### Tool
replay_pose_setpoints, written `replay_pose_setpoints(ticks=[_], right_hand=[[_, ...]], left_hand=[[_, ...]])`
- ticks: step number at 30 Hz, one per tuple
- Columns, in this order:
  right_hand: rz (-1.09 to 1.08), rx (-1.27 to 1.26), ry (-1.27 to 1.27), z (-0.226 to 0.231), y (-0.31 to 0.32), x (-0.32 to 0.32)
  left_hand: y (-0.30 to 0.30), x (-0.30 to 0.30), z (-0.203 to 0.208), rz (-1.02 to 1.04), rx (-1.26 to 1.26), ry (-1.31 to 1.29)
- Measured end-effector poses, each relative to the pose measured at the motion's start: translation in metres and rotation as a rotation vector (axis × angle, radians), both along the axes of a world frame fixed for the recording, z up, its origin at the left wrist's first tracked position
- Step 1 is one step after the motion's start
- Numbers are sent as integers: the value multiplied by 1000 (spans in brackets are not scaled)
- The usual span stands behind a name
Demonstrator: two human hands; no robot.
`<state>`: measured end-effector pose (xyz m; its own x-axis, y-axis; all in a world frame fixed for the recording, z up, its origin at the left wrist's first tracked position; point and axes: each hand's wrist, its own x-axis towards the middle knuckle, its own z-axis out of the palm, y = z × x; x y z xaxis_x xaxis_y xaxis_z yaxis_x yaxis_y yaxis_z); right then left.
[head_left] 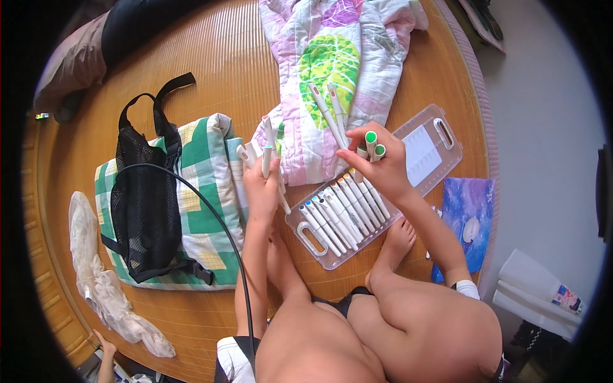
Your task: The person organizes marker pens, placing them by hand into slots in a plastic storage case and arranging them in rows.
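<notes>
Now, white pens (pixel 266 163) are held in a bunch by the left hand (pixel 258 191) at 9 o'clock, its grip closed, the pens fanned out mostly toward 12. Over toward 2 o'clock, green-ended pens (pixel 371 138) are clasped by the right hand (pixel 386 163), and two long barrels (pixel 332 118) are pointed up to 11 o'clock from its fingertips. Just off centre, toward 4, the clear case (pixel 297 223) is laid open below that hand, lined with a slanting row of pens (pixel 345 214); its lid (pixel 449 156) is stretched out toward 2. Up at 12, a leaf-print quilt (pixel 329 60) is spread on the mat (pixel 204 70). At 9, beyond the left hand, a checked bundle (pixel 207 169) is topped by a black bag (pixel 147 210); at 8, crumpled plastic (pixel 105 281) is seen, and between 3 and 4, a blue cover (pixel 460 204).
</notes>
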<state>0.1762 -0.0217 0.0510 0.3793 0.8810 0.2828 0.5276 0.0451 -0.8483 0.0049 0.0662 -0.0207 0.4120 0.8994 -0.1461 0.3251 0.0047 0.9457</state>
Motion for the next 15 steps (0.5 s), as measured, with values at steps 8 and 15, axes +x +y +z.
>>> replay_pose_setpoints(ticks=[8, 15], right_hand=[[-84, -223, -18, -24, 9, 39], [-266, -355, 114, -63, 33, 81]], left_hand=[[-1, -2, -28, -24, 161, 313], [1, 4, -25, -3, 76, 214]])
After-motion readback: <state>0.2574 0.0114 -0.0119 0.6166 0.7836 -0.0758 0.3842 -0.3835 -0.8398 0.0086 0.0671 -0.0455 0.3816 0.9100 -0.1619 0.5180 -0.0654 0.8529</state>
